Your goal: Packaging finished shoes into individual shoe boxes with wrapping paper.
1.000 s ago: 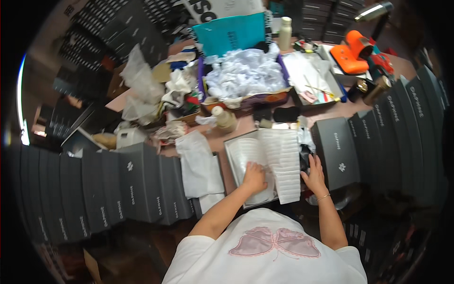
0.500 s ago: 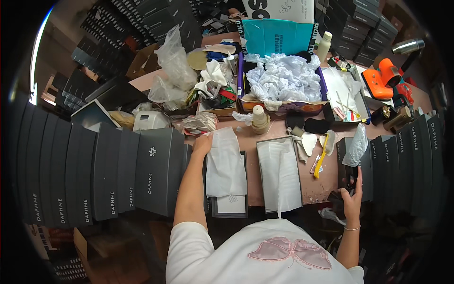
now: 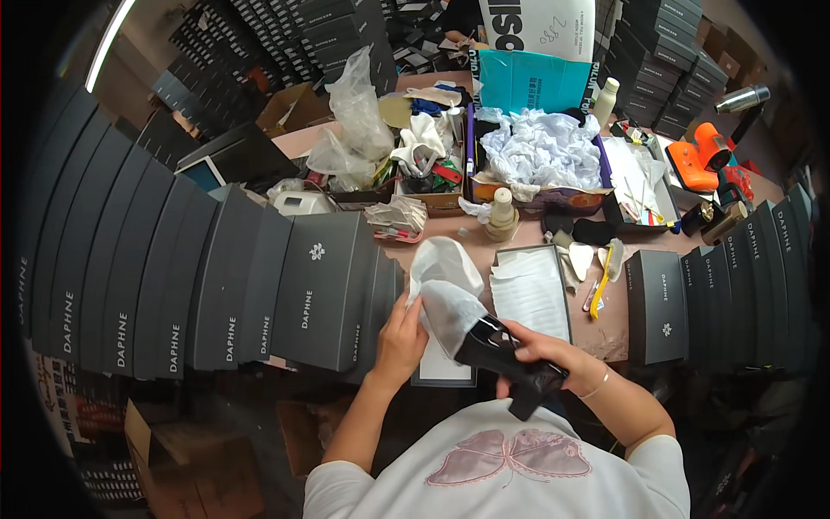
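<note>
My right hand (image 3: 566, 362) is closed around a black heeled shoe (image 3: 488, 350), its heel pointing down toward me. A thin whitish wrap (image 3: 450, 318) covers the front part of the shoe, which points up and left. My left hand (image 3: 399, 344) pinches a white tissue sheet (image 3: 448, 259) that rises behind and beside the wrapped toe. Below the shoe, a shallow box part with a white inside (image 3: 445, 374) is partly covered by it. Just to the right lies an open dark-rimmed box (image 3: 569, 303) lined with white paper.
Dark shoe boxes stand in a long row at left (image 3: 316, 294) and right (image 3: 659, 303). Behind are a beige bottle (image 3: 501, 221), a carton of crumpled white paper (image 3: 536, 151), a yellow-handled brush (image 3: 599, 290) and a tray of small tools (image 3: 640, 186).
My right hand has brought the shoe from beside the right-hand boxes to the middle. My left hand has lifted the tissue sheet against the shoe's wrapped toe. The whole view has shifted.
</note>
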Demonstrator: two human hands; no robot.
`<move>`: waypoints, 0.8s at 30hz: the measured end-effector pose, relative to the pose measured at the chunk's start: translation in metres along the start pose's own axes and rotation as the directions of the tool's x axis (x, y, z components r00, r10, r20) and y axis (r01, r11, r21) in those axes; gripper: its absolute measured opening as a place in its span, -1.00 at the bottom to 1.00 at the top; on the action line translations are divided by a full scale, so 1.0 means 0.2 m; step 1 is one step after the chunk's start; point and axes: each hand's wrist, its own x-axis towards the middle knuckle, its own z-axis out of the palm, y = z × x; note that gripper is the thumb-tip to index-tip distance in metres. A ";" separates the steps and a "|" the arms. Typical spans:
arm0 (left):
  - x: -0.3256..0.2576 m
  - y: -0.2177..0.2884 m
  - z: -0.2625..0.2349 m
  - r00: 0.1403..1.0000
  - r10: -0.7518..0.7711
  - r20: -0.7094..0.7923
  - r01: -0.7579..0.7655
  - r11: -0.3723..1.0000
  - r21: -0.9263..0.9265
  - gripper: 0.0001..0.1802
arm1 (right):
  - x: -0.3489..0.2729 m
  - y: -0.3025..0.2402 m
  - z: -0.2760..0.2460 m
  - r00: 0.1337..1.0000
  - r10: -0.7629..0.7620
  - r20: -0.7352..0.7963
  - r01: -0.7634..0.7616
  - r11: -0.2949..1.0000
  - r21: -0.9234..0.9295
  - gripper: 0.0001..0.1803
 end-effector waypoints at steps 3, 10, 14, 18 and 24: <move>-0.23 0.13 -0.09 0.999 -0.035 0.000 0.035 0.989 -0.145 -0.52 | 0.15 0.13 -0.09 0.995 -0.043 -0.091 0.063 0.973 0.222 -0.38; -0.31 0.36 -0.03 0.988 -0.155 -0.025 0.148 0.972 -0.185 -0.53 | 0.02 0.46 -0.41 1.000 0.030 -0.002 -0.022 0.775 0.631 -0.59; -0.33 0.57 0.05 0.995 -0.095 0.008 0.095 0.980 -0.176 -0.46 | -0.16 0.49 -0.40 0.994 -0.009 0.112 -0.070 0.728 0.682 -0.54; -0.36 0.75 0.13 0.995 -0.055 0.082 0.071 0.977 -0.201 -0.41 | -0.33 0.52 -0.48 0.984 -0.052 0.169 -0.095 0.651 0.753 -0.51; -0.42 1.01 0.18 0.995 0.079 0.066 -0.069 0.988 -0.137 -0.35 | -0.50 0.45 -0.35 0.981 -0.017 -0.194 0.140 0.754 0.641 -0.57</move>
